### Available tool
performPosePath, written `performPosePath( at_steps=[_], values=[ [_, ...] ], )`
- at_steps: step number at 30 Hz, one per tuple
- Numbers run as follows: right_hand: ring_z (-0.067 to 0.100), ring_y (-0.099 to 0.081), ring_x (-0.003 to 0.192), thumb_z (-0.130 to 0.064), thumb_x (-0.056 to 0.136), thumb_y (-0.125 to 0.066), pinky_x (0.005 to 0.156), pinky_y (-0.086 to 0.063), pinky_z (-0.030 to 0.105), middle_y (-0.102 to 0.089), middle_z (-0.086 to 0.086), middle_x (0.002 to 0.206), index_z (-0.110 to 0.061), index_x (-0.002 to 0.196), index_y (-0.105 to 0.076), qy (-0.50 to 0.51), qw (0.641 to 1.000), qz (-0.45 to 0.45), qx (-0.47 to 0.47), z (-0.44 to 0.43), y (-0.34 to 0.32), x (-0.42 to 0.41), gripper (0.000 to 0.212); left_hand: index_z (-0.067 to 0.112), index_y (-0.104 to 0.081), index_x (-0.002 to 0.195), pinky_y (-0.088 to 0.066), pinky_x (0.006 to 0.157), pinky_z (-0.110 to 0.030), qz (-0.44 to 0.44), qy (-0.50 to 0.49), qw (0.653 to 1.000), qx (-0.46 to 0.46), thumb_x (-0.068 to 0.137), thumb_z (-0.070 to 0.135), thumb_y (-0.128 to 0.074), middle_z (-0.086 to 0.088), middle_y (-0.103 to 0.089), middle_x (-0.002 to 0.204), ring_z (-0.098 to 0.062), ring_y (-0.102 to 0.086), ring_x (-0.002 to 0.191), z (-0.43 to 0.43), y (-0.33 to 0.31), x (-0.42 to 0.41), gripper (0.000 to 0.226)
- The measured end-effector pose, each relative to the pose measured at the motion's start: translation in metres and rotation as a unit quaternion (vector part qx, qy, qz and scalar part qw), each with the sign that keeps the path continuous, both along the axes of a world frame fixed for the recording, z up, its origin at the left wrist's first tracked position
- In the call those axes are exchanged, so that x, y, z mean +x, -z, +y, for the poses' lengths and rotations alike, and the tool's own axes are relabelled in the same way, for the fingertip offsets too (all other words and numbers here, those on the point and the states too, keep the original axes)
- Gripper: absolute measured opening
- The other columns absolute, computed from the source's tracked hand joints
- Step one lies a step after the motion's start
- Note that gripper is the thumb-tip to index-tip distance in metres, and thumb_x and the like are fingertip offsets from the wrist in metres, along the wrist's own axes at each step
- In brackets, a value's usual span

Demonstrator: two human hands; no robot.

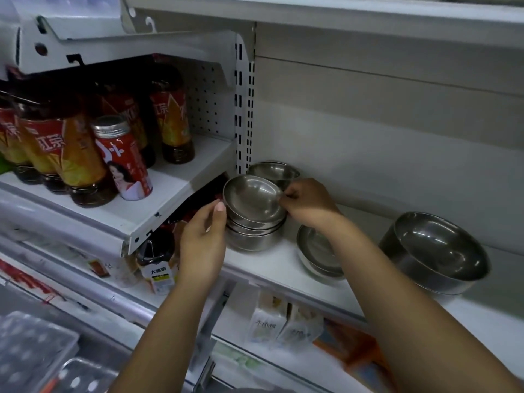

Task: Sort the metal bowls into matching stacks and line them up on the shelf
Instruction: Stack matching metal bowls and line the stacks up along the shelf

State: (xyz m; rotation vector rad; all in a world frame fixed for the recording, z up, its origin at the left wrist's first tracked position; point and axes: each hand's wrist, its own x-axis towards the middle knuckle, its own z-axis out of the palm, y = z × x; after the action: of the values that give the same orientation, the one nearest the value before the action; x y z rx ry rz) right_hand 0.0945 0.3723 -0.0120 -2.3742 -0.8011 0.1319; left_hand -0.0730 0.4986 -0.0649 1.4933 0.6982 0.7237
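A stack of small metal bowls (253, 222) stands on the white shelf (272, 268) at its left end. Its top bowl (251, 199) sits tilted. My left hand (202, 236) touches the stack's left side with straight fingers. My right hand (307, 204) pinches the top bowl's right rim. Behind the stack stands another metal bowl (273, 173). A second low stack of bowls (317, 255) lies partly under my right forearm. A large metal bowl (435, 252) stands at the right.
To the left, a higher shelf holds red-labelled bottles (56, 154) and a red can (124, 160). A slotted upright (245, 109) divides the two bays. Bottles (156, 259) and packets (283, 324) fill the shelves below. A shelf runs overhead.
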Motion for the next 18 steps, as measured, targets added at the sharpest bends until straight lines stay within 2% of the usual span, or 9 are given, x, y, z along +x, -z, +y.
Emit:
performPosePath(
  at_steps=[2,5,10,11,14,18],
  values=[
    [0.032,-0.069,0.077,-0.018,0.091,-0.060,0.076,-0.055,0.041,-0.071,0.020,0.078,0.005,0.081,-0.069,-0.003,1.000,0.016,0.016,-0.001,-0.001,0.002,0.026,0.032,-0.066,0.134,-0.041,0.086,-0.013,0.002,-0.003,1.000,0.005,0.103,0.050,-0.053,0.024,-0.067,0.119,0.012,-0.055,0.112,0.000,0.000,0.001,0.038],
    [0.020,-0.069,0.061,-0.017,0.089,-0.062,0.070,-0.056,0.038,-0.070,0.005,0.060,-0.005,0.075,-0.072,0.019,0.996,0.037,0.079,-0.007,-0.008,0.005,0.021,0.031,-0.069,0.125,-0.040,0.079,-0.009,0.023,-0.022,0.999,0.042,0.103,0.048,-0.054,0.025,-0.068,0.110,0.015,-0.058,0.101,0.001,-0.002,0.003,0.033],
    [0.002,-0.060,0.044,-0.013,0.083,-0.064,0.050,-0.046,0.020,-0.066,-0.007,0.050,-0.018,0.069,-0.069,0.092,0.979,0.044,0.177,-0.031,-0.030,0.019,0.016,0.021,-0.073,0.117,-0.053,0.083,-0.023,0.064,-0.041,0.991,0.108,0.096,0.047,-0.066,0.006,-0.072,0.106,-0.007,-0.068,0.097,0.008,-0.010,0.015,0.034],
    [0.003,-0.061,0.045,-0.014,0.083,-0.064,0.049,-0.045,0.019,-0.065,-0.007,0.049,-0.017,0.069,-0.069,0.109,0.977,0.036,0.182,-0.038,-0.034,0.021,0.016,0.021,-0.073,0.114,-0.051,0.078,-0.021,0.077,-0.049,0.989,0.119,0.094,0.048,-0.068,0.004,-0.071,0.104,-0.008,-0.068,0.092,0.010,-0.011,0.017,0.033],
    [0.016,-0.059,0.056,-0.021,0.086,-0.062,0.058,-0.044,0.027,-0.067,0.001,0.054,-0.009,0.072,-0.068,0.170,0.969,0.022,0.179,-0.061,-0.038,0.029,0.019,0.023,-0.072,0.099,-0.040,0.062,-0.015,0.105,-0.067,0.982,0.145,0.091,0.047,-0.072,0.004,-0.069,0.084,-0.005,-0.064,0.075,0.011,-0.013,0.021,0.025],
    [0.027,-0.059,0.070,-0.026,0.094,-0.057,0.066,-0.044,0.029,-0.072,0.020,0.083,0.002,0.088,-0.066,0.222,0.968,0.030,0.117,-0.079,-0.034,0.035,0.029,0.029,-0.065,0.081,-0.036,0.055,-0.016,0.121,-0.068,0.979,0.149,0.091,0.043,-0.074,0.009,-0.066,0.067,0.001,-0.060,0.064,0.013,-0.015,0.022,0.019]
  ],
)
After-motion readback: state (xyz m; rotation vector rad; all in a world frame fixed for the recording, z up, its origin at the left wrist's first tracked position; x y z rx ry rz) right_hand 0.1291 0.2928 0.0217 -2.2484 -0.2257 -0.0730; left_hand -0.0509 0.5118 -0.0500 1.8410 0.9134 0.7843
